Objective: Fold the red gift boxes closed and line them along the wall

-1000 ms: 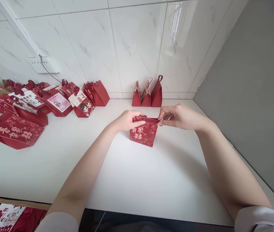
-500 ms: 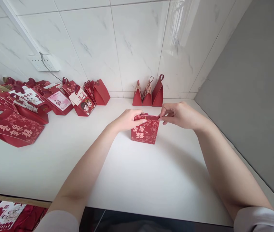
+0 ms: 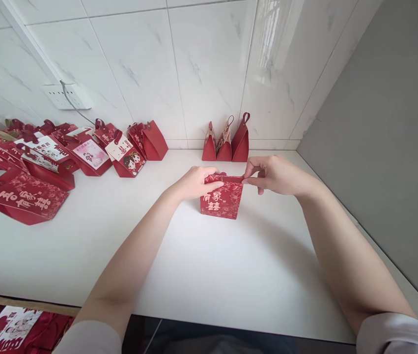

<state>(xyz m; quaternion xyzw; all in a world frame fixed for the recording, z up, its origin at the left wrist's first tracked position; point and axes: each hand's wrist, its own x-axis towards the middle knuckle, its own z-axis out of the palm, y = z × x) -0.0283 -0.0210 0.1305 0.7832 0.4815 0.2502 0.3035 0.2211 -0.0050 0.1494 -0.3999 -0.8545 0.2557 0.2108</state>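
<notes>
A red gift box (image 3: 223, 201) with pale lettering and floral print stands upright on the white table (image 3: 209, 275). My left hand (image 3: 196, 183) is closed on its top left edge, thumb across the front and fingers behind. At the top right corner, my right hand (image 3: 273, 174) pinches the folded edge between thumb and forefinger. The box's back and the left fingertips are hidden.
Three red boxes (image 3: 225, 143) stand against the tiled wall behind. Several more gift boxes (image 3: 91, 155) crowd the left, below a wall socket (image 3: 68, 96). Packed red boxes (image 3: 20, 327) lie lower left, and a grey panel (image 3: 385, 147) borders the right.
Both hands keep their hold on the box's top edge. The lower fingers of my right hand have shifted slightly; otherwise little differs.
</notes>
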